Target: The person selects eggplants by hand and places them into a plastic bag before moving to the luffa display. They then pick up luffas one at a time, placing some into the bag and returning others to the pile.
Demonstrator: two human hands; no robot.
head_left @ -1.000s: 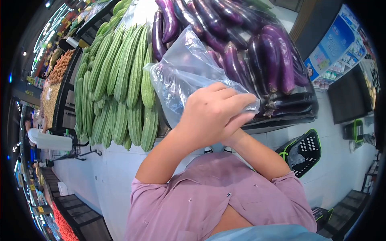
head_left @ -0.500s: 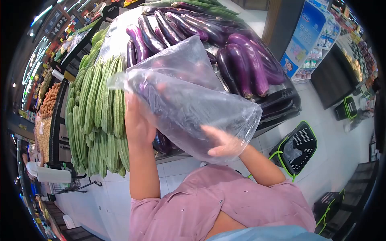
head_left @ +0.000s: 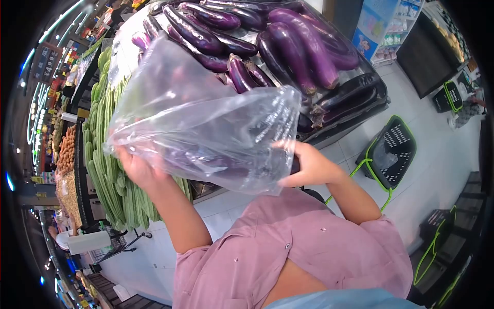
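A clear plastic bag [head_left: 206, 123] is spread between my two hands, over the front of the eggplant display. My left hand [head_left: 141, 167] is closed on the bag's gathered left end, its fingertips partly covered by the film. At the other end, my right hand [head_left: 311, 164] grips the bag's edge between thumb and fingers. A dark shape shows in the gap of that grip, and dark purple shows through the film. Beyond the bag lie glossy eggplants [head_left: 193, 33], with a bigger purple one [head_left: 293, 56] to the right.
Ridged green gourds [head_left: 103, 154] are piled left of the eggplants. A black basket with green trim [head_left: 393, 154] stands on the floor at right, holding something in clear plastic. Another basket [head_left: 447, 98] sits farther back. A cart [head_left: 110, 244] is at lower left.
My left hand has moved left and the bag is stretched wider. My right hand has gone from loose, blurred fingers against the film to a grip on its edge. The view has shifted slightly.
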